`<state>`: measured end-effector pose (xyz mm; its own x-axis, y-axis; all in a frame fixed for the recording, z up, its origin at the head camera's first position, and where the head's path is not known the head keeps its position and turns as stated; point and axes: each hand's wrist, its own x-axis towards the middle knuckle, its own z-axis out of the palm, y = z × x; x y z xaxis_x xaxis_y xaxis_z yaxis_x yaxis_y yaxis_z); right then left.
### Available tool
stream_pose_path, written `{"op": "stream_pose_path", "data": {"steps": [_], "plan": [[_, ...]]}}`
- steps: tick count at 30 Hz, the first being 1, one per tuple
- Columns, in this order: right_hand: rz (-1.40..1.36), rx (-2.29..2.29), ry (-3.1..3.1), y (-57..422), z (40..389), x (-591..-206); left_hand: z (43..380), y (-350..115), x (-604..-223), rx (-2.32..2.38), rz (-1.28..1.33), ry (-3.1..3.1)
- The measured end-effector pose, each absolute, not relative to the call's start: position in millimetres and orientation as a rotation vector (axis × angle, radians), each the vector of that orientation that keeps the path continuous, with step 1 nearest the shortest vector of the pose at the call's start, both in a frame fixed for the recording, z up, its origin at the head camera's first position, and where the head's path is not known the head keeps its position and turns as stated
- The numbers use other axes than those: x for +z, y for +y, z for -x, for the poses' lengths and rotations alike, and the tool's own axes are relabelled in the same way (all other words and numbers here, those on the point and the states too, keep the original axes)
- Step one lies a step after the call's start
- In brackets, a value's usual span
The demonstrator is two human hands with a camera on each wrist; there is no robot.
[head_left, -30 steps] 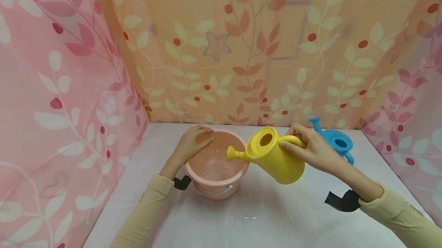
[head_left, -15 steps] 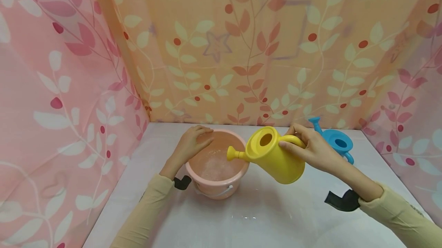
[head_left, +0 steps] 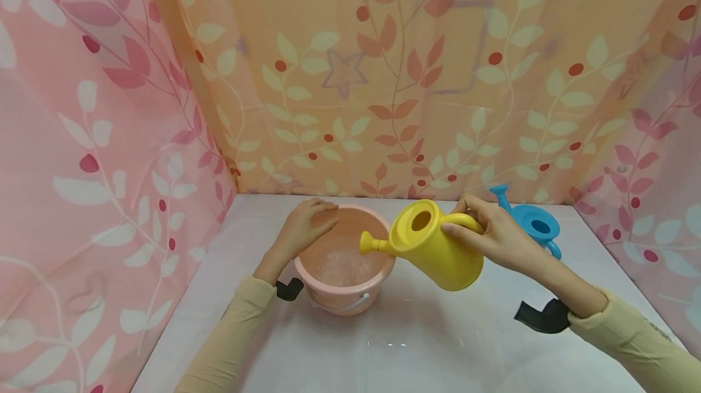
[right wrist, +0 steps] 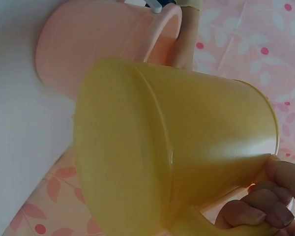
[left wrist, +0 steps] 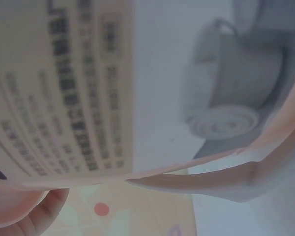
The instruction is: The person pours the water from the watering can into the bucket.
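A yellow watering can [head_left: 446,259] is tipped toward the left, its sprinkler head [head_left: 368,243] over the pink bucket [head_left: 345,290]. My right hand [head_left: 501,238] grips the can by its handle; in the right wrist view the fingers [right wrist: 241,214] curl round that handle below the can's body. Rippled water with bubbles [head_left: 342,262] shows inside the bucket. My left hand [head_left: 306,226] holds the bucket's left rim, thumb inside. The left wrist view is filled by the bucket's printed label [left wrist: 64,98], with fingertips [left wrist: 44,214] at the rim.
A blue watering can [head_left: 537,222] stands at the back right of the white table [head_left: 438,356]. Water drops [head_left: 386,344] lie in front of the bucket. Leaf-patterned cloth [head_left: 350,107] walls in the back and both sides. A white bail handle [head_left: 345,306] hangs at the bucket's front.
The water's surface in the bucket ripples differently. Both hands, the yellow watering can and the bucket hold almost exactly the same position.
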<state>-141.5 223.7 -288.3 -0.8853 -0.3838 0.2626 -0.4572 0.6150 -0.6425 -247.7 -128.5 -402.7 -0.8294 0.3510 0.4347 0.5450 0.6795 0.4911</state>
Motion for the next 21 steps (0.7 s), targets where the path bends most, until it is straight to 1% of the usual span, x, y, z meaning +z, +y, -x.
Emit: {"op": "stream_pose_path", "data": {"steps": [21], "plan": [[-0.737, 1.114, -2.733, 220.7, 140.1, -283.1, 247.7, -127.9, -401.7, -0.907, 0.718, -2.585]]}}
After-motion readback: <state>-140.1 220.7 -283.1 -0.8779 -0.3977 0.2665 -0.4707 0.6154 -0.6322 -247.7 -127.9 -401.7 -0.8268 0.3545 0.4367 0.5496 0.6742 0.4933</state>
